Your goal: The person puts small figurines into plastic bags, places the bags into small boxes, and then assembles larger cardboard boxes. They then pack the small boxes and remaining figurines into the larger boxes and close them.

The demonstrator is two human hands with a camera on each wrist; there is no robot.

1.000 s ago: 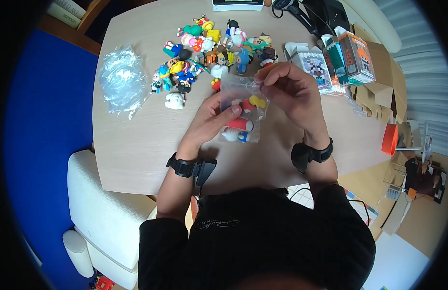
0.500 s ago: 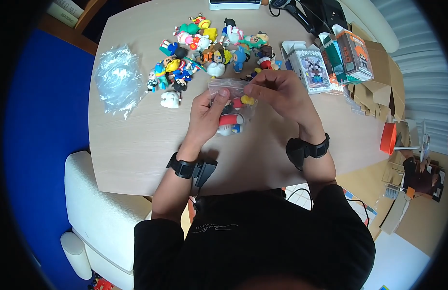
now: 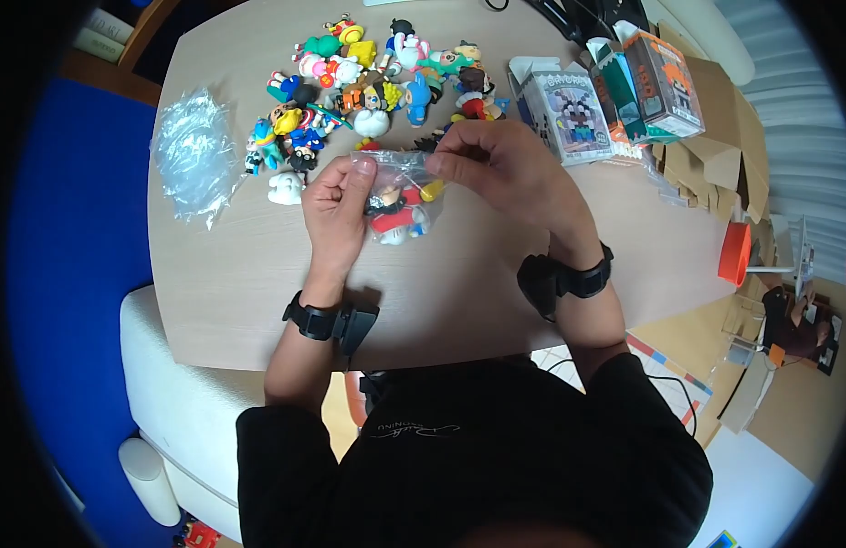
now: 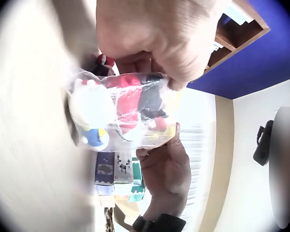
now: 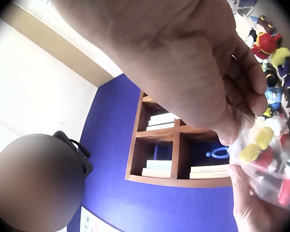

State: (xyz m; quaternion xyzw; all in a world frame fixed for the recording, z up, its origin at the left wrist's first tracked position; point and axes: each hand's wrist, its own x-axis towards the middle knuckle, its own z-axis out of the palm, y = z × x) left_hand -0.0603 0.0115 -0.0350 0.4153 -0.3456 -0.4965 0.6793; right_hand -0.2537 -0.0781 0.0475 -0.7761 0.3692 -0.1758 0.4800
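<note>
Above table [image 3: 258,283]: both hands pinch bag [image 3: 400,196] top; toys inside.

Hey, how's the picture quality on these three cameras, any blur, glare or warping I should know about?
Head view: sharp at centre, strong fisheye bending the table edges, dark corners. Left wrist view: the left hand and the small clear bag are soft and very close, the tabletop washed out. Right wrist view: the right hand fills the frame, slightly blurred; shelves behind are clearer.

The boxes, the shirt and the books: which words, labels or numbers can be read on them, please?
Boxes: printed pictures and lettering, too small to read.
Black shirt: cursive white print, upside down and blurred, not readable.
Books on the shelf: spines too blurred to read.
No text reads clearly.
</note>
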